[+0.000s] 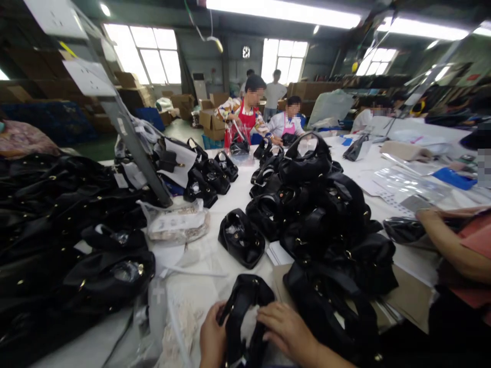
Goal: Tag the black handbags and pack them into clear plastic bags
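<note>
At the bottom centre I hold a small black handbag (245,301) with both hands. My left hand (211,337) grips its left edge, fingers curled round the rim. Over the bag's right side lies my right hand (286,327), fingers bent and pressed into the opening, where something white shows. Another open black bag (241,237) stands on the white table (238,189) just beyond.
A tall heap of black handbags (326,220) rises to the right, another pile (57,240) fills the left. Plastic packets (178,225) lie between. A co-worker's arm (448,240) reaches in at right. Other people work at the table's far end (249,110).
</note>
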Available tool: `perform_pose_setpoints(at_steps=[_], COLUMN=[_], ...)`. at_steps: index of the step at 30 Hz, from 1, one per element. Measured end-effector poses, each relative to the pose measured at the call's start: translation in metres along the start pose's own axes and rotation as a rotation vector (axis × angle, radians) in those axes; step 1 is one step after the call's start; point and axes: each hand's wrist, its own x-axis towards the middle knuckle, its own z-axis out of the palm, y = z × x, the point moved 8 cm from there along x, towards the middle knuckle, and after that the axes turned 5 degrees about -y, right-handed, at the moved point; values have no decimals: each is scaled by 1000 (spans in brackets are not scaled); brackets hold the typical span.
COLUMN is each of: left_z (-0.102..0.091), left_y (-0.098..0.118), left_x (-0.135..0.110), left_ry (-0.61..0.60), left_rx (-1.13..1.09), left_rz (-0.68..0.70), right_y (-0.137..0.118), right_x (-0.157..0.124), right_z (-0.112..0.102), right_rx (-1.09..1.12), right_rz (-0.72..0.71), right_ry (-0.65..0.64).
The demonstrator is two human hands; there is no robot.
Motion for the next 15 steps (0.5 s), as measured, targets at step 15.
perform_pose_setpoints(at_steps=[15], left_z=[-3], left_y=[11], left_x=[-9], left_ry=[46], left_rx=[64], left_rz=[73], right_y=[6], right_x=[9], right_z=[-5], right_rx=[-7], right_rz=[-121], right_ry=[60])
